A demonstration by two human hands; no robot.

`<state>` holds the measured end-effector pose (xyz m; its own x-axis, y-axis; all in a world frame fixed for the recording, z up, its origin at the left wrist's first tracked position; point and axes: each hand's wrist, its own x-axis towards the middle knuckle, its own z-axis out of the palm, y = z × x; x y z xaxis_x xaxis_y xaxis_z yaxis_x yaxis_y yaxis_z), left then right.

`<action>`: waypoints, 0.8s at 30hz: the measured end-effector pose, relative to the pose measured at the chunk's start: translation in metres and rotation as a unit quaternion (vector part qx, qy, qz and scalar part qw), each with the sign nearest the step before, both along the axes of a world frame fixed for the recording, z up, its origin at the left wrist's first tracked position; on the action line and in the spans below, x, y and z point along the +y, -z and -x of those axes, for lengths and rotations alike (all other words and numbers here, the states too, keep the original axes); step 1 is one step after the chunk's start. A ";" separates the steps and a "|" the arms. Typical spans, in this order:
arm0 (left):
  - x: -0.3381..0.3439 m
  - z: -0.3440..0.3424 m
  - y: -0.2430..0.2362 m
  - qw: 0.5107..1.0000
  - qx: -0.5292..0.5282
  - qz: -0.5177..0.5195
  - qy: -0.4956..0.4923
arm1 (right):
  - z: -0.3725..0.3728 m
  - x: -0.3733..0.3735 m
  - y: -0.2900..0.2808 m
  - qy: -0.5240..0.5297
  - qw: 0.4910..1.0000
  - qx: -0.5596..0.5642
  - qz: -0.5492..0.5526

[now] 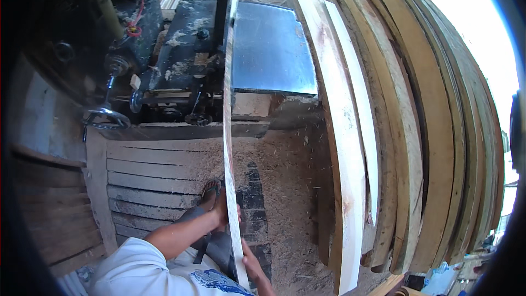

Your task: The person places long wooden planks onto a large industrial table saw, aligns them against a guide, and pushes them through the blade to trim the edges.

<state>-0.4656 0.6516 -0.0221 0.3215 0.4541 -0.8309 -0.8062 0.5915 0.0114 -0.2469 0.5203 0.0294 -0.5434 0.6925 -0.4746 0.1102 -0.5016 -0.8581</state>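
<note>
A long, narrow wooden board [229, 153] stands on edge, running from beside my body forward onto the metal machine table [271, 49]. Its far end lies along the dark upright guide [222, 16]. My left hand [221, 211] is closed around the board from its left side, fingertips showing past the right face. Nearer my body, my right hand [252, 264] grips the same board from the right; part of its fingers is hidden behind the wood. The blade, if there is one, cannot be made out.
Stacked long planks [438, 131] fill the right side, a pale plank [342, 148] nearest the table. A handwheel [107, 119] juts from the machine at left. Sawdust [287, 186] covers the floor beside wooden slats [150, 172]. My sandalled foot [211, 187] stands below the board.
</note>
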 end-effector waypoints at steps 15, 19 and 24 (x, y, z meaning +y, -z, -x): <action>-0.005 0.025 -0.027 0.993 -0.025 -0.095 0.059 | 0.175 0.254 0.006 0.070 0.996 -0.051 0.011; 0.040 0.033 -0.010 0.991 -0.028 -0.127 -0.018 | 0.206 0.320 0.014 0.075 0.995 -0.069 -0.005; 0.145 0.073 -0.020 0.980 0.085 -0.127 -0.128 | 0.214 0.347 -0.002 -0.017 0.952 -0.176 -0.251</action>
